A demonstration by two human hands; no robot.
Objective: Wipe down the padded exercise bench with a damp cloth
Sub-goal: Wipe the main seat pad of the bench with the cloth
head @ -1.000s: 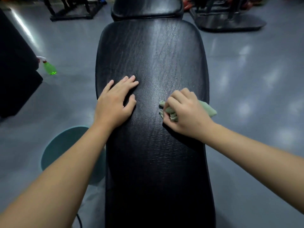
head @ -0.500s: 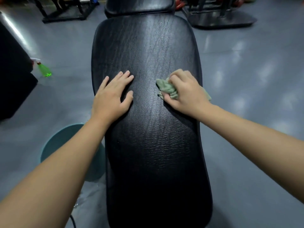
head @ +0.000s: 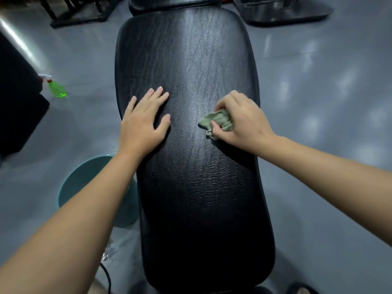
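The right hand (head: 239, 122) is gripping a bunched green cloth (head: 218, 122), fingers curled round it. It is pressing the cloth onto the black padded bench (head: 191, 60) at about three o'clock of the pad's middle, near its right edge. The left hand (head: 144, 122) is lying flat at nine o'clock, fingers straight and spread, holding nothing.

Bunched so small, the cloth is probably covering only a narrow strip, so streaks may be getting missed. The bracing palm is also hiding a patch and may be leaving prints. A wet-looking sheen on the floor (head: 115, 247) at seven o'clock could be making for a slip.

A teal bucket (head: 84, 177) is standing at eight o'clock under the left forearm; whether water is in it, I cannot tell. A spray bottle (head: 56, 90) at ten o'clock is holding green liquid.
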